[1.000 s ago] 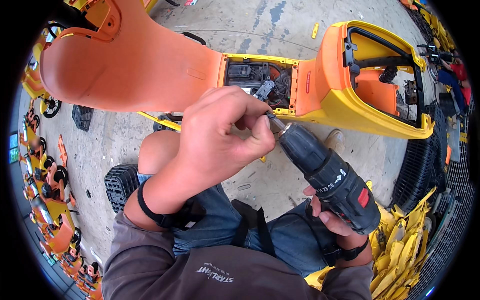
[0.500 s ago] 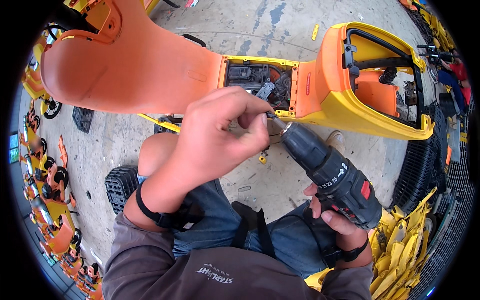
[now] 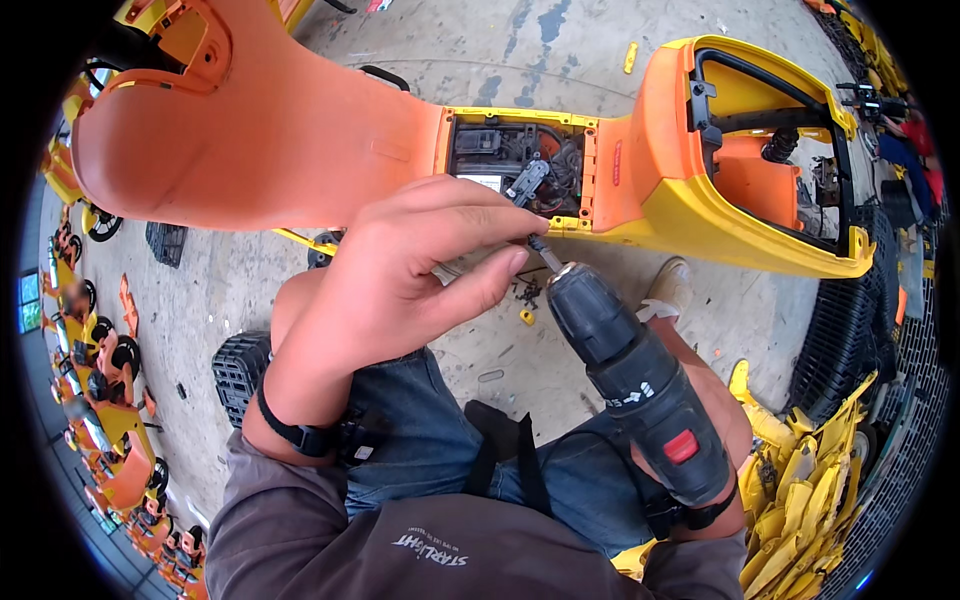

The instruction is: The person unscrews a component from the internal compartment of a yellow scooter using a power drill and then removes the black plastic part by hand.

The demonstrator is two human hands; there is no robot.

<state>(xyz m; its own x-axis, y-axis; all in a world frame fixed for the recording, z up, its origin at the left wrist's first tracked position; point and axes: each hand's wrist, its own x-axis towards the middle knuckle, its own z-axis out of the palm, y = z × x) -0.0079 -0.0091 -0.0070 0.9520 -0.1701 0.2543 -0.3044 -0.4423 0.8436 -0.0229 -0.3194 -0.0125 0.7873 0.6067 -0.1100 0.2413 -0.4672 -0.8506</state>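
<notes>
So the left forearm (image 3: pixel 310 385) angles up from the lower left, wrist just slightly bent, and the left hand (image 3: pixel 405 270) is held out in front with its back mostly facing up. Its fingers (image 3: pixel 480 225) stretch off to the right, with the thumb (image 3: pixel 475 290) sitting below and a gap between. Right forearm (image 3: pixel 718 522) only pokes in short from the lower right, right hand's pretty much blocked from view.

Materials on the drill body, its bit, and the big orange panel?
Drill: probably moulded plastic, matte black; dull surface, inset red part.
Bit: likely steel, bare grey; slim shank with a metallic look.
Orange panel: looks like plastic, satin; smooth moulded curves, soft sheen. Painted or coloured through, can't tell.
</notes>
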